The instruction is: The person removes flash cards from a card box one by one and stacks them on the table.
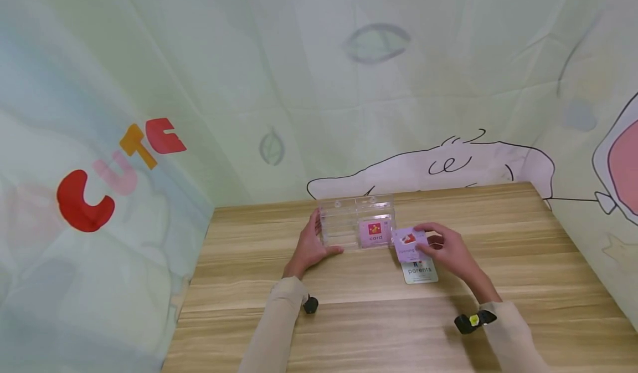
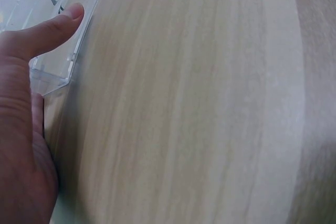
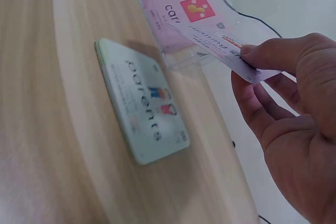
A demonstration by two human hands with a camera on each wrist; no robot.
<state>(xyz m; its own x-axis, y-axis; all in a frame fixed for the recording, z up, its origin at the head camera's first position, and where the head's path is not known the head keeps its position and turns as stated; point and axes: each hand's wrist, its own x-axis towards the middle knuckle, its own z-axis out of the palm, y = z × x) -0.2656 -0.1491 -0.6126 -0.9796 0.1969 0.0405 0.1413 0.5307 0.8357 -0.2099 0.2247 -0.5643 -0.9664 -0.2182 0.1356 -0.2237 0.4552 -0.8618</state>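
Observation:
A clear plastic card holder (image 1: 341, 231) stands on the wooden table with a pink "card" flashcard (image 1: 376, 232) in its right-hand section. My left hand (image 1: 310, 246) grips the holder's left side, fingers behind the edge and thumb across the front, as the left wrist view also shows. Between thumb and fingers my right hand (image 1: 451, 254) pinches a lilac "running" flashcard (image 1: 406, 244), part of its word hidden by the thumb. That card is tilted, close beside the holder's right end. Below it lies a stack of pale green cards (image 3: 142, 103), the top one reading "parents".
The wooden table (image 1: 364, 328) ends at a hanging printed cloth (image 1: 299, 85) behind and on both sides. Dark wrist-worn devices sit at both sleeves, one by the left cuff (image 1: 310, 305) and one by the right cuff (image 1: 473, 321).

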